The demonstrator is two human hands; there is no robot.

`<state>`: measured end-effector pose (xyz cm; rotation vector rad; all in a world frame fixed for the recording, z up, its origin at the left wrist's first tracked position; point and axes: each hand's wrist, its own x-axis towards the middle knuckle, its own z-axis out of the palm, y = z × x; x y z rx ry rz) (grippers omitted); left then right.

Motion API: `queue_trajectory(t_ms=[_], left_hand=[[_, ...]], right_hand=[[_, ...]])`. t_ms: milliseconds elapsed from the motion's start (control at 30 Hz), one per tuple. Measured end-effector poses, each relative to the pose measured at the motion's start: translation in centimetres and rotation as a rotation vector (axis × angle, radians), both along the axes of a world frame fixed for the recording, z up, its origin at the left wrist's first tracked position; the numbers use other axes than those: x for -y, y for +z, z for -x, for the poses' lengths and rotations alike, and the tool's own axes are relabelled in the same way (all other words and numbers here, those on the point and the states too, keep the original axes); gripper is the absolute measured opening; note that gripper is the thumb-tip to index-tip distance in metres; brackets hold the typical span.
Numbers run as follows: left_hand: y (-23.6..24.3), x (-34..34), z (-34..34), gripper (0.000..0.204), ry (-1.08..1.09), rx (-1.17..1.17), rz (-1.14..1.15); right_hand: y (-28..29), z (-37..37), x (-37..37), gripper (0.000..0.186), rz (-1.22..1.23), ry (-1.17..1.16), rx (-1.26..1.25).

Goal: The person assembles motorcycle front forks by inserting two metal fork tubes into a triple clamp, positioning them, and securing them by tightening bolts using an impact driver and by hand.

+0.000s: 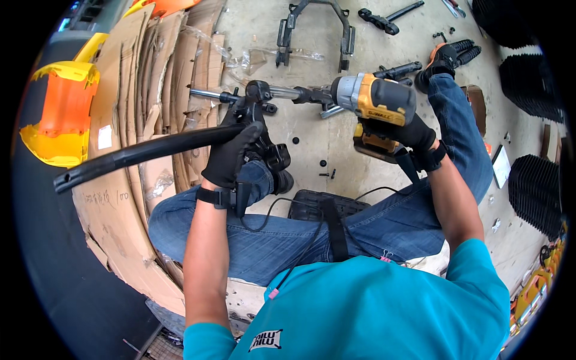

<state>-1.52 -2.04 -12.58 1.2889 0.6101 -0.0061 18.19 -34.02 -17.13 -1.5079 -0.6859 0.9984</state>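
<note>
My right hand (405,129), in a black glove, is closed round the grip of a yellow and black cordless impact driver (378,99). The driver points left, and its dark socket (315,95) meets the end of a metal rod on a black bracket assembly (258,93). Whether the socket sits on a fastener there cannot be made out. My gloved left hand (231,153) is wrapped round that assembly, beside a long curved black tube (150,146) that reaches out to the left. A thin steel shaft (205,93) sticks out of the assembly's far left side.
Flattened cardboard (120,198) is stacked at my left, with orange and yellow plastic covers (60,114) beyond. A black U-shaped frame (315,9) and another black metal part (379,23) lie on the floor ahead. Ribbed black stacks (531,90) stand at the right. Small screws (327,174) lie between my legs.
</note>
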Motion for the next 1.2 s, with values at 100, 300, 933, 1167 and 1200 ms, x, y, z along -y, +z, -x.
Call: queue_trajectory(t_ms=[100,300,933,1167,1200], left_hand=[[-1.1,-0.7,-0.4,0.028,0.137,-0.041,0.156],[-2.1,-2.6,-0.3,0.028,0.23,0.079,0.269],[2.0,-2.8,0.4,0.017,0.385,0.146,-0.031],[2.8,-1.1,0.1,0.018,0.308,0.087,0.019],[2.8,-0.9,-0.1,0.017,0.281,0.081,0.04]], right_hand=[[-4.4,0.0,0.2,0.033,-0.06,0.142,0.791],[-4.5,3.6,-1.3,0.05,0.386,0.278,0.727],[-8.8,4.3,-4.2,0.049,0.506,-0.269,0.407],[-14.7,5.2,-1.8,0.05,1.066,-0.28,0.522],[-15.6,4.9,-1.5,0.053,1.094,-0.307,0.504]])
